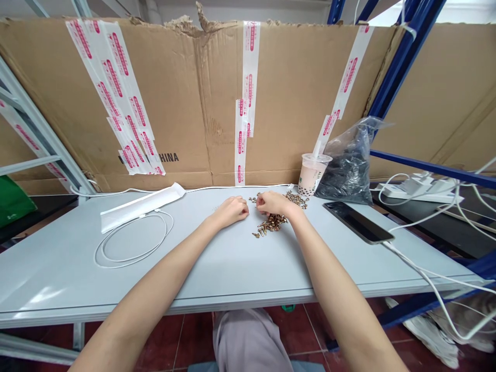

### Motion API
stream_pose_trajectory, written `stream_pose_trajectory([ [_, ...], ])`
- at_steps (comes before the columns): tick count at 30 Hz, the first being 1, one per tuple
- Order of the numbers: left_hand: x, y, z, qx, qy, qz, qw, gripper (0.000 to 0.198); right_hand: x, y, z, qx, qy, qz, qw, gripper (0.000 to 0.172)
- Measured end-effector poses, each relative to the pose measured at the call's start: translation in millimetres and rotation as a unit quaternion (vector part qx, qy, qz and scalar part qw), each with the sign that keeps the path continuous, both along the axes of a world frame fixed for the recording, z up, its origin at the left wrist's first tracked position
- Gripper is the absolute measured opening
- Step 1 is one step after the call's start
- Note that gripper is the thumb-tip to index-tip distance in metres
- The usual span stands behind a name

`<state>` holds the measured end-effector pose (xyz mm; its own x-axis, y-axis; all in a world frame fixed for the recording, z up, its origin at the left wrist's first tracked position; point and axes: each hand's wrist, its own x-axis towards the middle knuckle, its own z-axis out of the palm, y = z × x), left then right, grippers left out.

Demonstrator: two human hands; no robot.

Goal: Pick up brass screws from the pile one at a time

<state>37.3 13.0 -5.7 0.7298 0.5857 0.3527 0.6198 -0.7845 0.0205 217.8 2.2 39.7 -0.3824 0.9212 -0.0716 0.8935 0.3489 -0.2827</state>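
Note:
Two loose heaps of small brass metal parts lie on the pale grey table (155, 279). The larger heap (273, 223) sits just below my right hand (274, 203), and a smaller one (296, 199) lies farther back to its right. The right hand's fingertips curl down at the heap's back edge. My left hand (231, 212) rests on the tabletop just left of the heaps, with its fingers curled inward. Both hands are close together, and neither shows clearly whether a tiny part is pinched in the fingers.
A plastic cup of milk tea (312, 174) and a black-filled plastic bag (346, 168) stand at the back right. A smartphone (358, 222) lies to the right. A coiled white cable (132, 240) and a white paper sleeve (143, 206) lie left. Taped cardboard (194, 103) backs the table.

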Motion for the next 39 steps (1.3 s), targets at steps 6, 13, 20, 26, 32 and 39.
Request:
stream_pose_trajectory([
  [6, -4.7, 4.5, -3.8, -0.057, -0.071, 0.042, 0.995, 0.017, -0.1, 10.6, -12.9, -0.023, 0.101, 0.062, 0.993, 0.015],
  [13, -12.1, 10.0, -5.0, -0.125, -0.121, 0.074, 0.982, 0.02, -1.4, 17.0, -20.4, -0.033, 0.128, 0.081, 0.988, 0.013],
  [20, -3.1, 5.3, -4.9, -0.114, -0.088, 0.0, 0.99, 0.018, 7.7, 15.5, -17.2, -0.012, 0.125, 0.041, 0.991, 0.01],
  [26, 3.6, -1.9, -5.0, -0.014, -0.019, -0.011, 1.0, 0.014, 6.7, 15.6, -17.7, 0.001, 0.089, 0.042, 0.995, 0.012],
  [32, -0.7, 4.6, -5.6, -0.038, -0.101, 0.058, 0.992, 0.016, 6.4, 17.2, -18.6, -0.007, 0.145, 0.043, 0.988, 0.014],
  [39, -2.5, 17.9, -1.5, -0.26, -0.437, 0.099, 0.856, 0.022, -1.6, 19.5, -19.2, 0.025, 0.275, 0.09, 0.957, 0.02],
])
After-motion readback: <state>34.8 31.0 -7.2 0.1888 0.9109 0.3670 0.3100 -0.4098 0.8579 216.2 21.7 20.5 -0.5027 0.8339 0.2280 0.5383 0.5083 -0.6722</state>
